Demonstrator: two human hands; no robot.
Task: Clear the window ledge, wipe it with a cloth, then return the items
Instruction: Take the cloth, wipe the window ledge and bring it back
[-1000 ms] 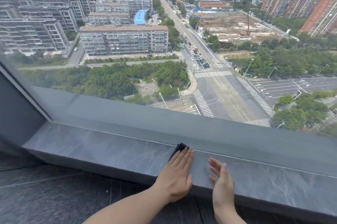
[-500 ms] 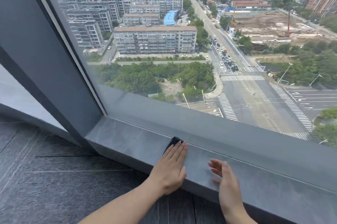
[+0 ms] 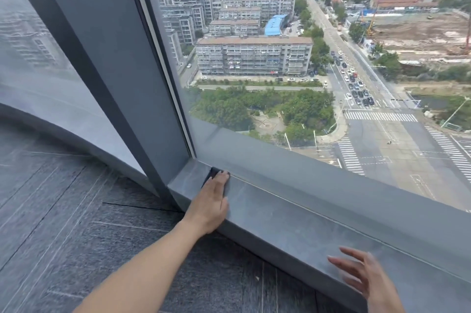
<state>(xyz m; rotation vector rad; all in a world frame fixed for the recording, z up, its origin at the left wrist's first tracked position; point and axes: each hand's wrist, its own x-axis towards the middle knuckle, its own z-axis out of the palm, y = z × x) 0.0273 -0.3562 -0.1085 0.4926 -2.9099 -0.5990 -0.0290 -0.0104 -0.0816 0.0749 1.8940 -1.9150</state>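
Note:
The grey stone window ledge (image 3: 293, 221) runs from the frame's corner down to the lower right. My left hand (image 3: 212, 200) lies flat with straight fingers on a dark cloth (image 3: 213, 172), pressing it onto the ledge near its left end by the window frame. Only the cloth's far edge shows beyond my fingertips. My right hand (image 3: 367, 277) is at the lower right, fingers spread and straight just over the ledge, holding nothing; it looks slightly blurred.
A thick grey window post (image 3: 122, 78) rises at the ledge's left end. The window glass (image 3: 305, 70) stands right behind the ledge, with the city far below. Dark tiled floor (image 3: 76, 223) lies in front of the ledge.
My left hand has slid the cloth leftward along the ledge to the corner by the post. My right hand stayed behind, farther to the right. The view turned left.

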